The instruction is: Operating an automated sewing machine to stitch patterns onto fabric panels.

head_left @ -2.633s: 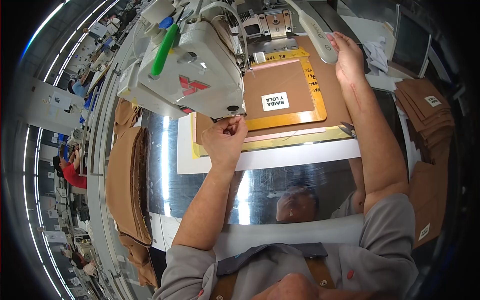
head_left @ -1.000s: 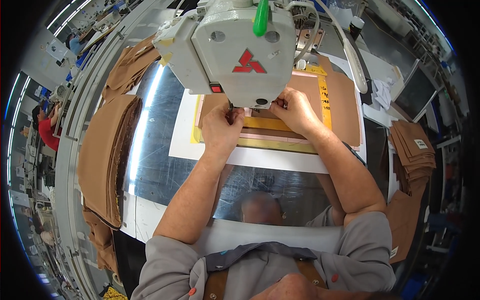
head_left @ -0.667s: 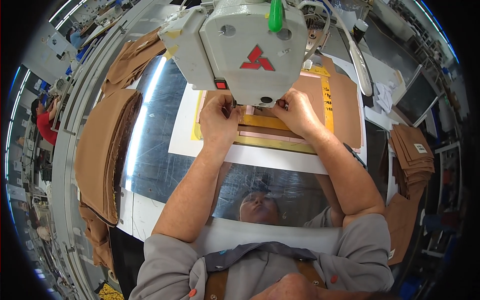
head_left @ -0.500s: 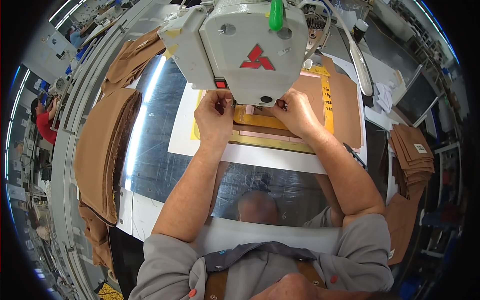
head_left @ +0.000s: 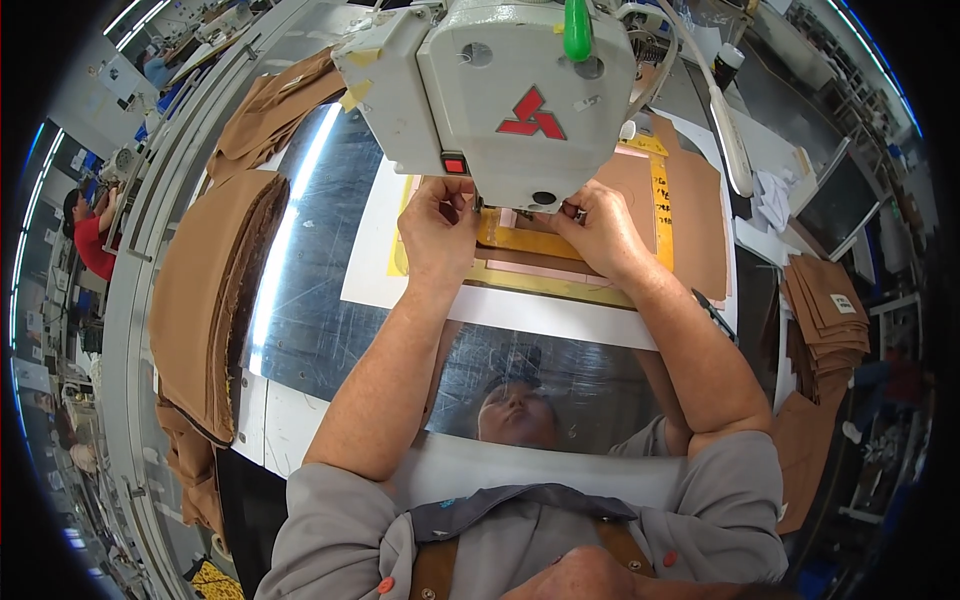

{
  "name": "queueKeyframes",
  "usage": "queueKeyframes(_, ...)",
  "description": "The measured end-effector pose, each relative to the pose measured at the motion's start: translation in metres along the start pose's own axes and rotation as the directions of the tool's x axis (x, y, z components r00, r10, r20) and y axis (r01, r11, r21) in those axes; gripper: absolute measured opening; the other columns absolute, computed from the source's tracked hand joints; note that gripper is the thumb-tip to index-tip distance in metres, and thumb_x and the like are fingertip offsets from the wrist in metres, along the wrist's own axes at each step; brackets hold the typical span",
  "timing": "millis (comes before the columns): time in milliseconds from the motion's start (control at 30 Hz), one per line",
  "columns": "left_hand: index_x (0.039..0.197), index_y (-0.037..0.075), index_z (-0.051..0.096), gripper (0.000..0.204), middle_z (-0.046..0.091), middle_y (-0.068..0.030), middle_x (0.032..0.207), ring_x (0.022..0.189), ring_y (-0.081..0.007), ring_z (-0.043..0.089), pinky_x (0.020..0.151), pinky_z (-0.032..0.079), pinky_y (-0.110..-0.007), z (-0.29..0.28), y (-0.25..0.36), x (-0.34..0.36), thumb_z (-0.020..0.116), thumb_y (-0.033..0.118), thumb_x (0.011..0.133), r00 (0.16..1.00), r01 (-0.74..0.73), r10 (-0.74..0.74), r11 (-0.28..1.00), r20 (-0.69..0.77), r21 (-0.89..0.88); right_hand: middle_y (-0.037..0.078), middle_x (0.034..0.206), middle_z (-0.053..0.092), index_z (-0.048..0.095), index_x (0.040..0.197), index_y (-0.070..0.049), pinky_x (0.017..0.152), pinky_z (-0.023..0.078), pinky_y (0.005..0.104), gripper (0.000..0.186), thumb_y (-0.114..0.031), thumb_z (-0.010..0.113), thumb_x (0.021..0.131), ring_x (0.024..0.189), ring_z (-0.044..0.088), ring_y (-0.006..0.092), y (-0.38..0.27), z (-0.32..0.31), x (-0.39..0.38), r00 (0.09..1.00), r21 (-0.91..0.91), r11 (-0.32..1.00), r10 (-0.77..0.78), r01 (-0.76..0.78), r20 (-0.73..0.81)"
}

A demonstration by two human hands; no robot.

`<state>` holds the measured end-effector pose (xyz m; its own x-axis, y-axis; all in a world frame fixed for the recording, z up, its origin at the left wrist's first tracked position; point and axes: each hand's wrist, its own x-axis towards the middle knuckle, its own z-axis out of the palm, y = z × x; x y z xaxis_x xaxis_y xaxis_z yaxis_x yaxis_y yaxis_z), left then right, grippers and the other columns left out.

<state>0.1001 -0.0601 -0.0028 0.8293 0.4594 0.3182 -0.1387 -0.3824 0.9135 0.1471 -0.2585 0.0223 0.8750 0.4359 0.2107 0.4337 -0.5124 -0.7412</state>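
Both my hands are raised to the underside of a large white sewing machine head (head_left: 500, 165), one at each side of its lower front. My left hand (head_left: 438, 235) has its fingers curled and pinched near the needle area. Bent fingers of my right hand (head_left: 603, 232) pinch close to the machine's lower right corner. What either hand grips is too small or hidden to make out. Between and below them lies a yellow template frame (head_left: 535, 240) with pink strips. Brown fabric (head_left: 697, 210) shows within the frame and beyond its right side, over a white sheet (head_left: 375, 275).
A shiny metal plate (head_left: 320, 245) covers the work surface. Thick stacks of brown fabric pieces (head_left: 205, 300) stand at the left, more brown pieces (head_left: 825, 305) at the right. A pale lamp arm (head_left: 735, 150) hangs right of the machine. A person in red (head_left: 92, 240) sits far left.
The view has shifted slightly, so the machine and template sit a little further right. Both hands stay beneath the machine head, with only small finger movements.
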Motion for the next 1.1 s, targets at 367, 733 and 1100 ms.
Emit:
queueKeyframes(367, 0.084, 0.002, 0.064, 0.010, 0.056, 0.0037, 0.069, 0.060, -0.0038, 0.051, 0.059, 0.044, -0.021, -0.0001, -0.0011, 0.0000, 0.069, -0.001, 0.076, 1.000, 0.023, -0.024, 0.999, 0.020, 0.026, 0.013, 0.081, 0.063, 0.071, 0.090, 0.003, 0.070, 0.054, 0.0352, 0.015, -0.010, 0.076, 0.084, 0.073, 0.064, 0.0243, -0.0027, -0.0016, -0.0012, 0.998, -0.105, 0.993, -0.060, 0.061, 0.018)
queueKeyframes(733, 0.084, 0.002, 0.064, 0.011, 0.055, 0.0032, 0.070, 0.060, -0.0043, 0.051, 0.059, 0.044, -0.021, 0.0003, -0.0019, -0.0001, 0.070, 0.000, 0.076, 1.000, 0.005, -0.005, 0.999, 0.016, 0.038, 0.016, 0.086, 0.066, 0.070, 0.091, 0.006, 0.073, 0.058, 0.0350, 0.018, -0.009, 0.076, 0.085, 0.076, 0.070, 0.0270, -0.0022, -0.0001, -0.0018, 0.992, -0.126, 0.984, -0.124, 0.124, 0.003)
queueKeyframes(1100, 0.085, 0.002, 0.064, 0.013, 0.057, 0.0023, 0.077, 0.067, -0.0057, 0.052, 0.064, 0.045, -0.022, 0.0012, -0.0003, -0.0001, 0.072, -0.001, 0.075, 1.000, -0.022, 0.023, 0.999, -0.005, 0.049, 0.017, 0.091, 0.066, 0.070, 0.095, 0.008, 0.074, 0.058, 0.0355, 0.017, -0.006, 0.074, 0.086, 0.080, 0.071, 0.0292, -0.0043, -0.0018, -0.0026, 0.991, -0.166, 0.978, -0.118, 0.127, 0.061)
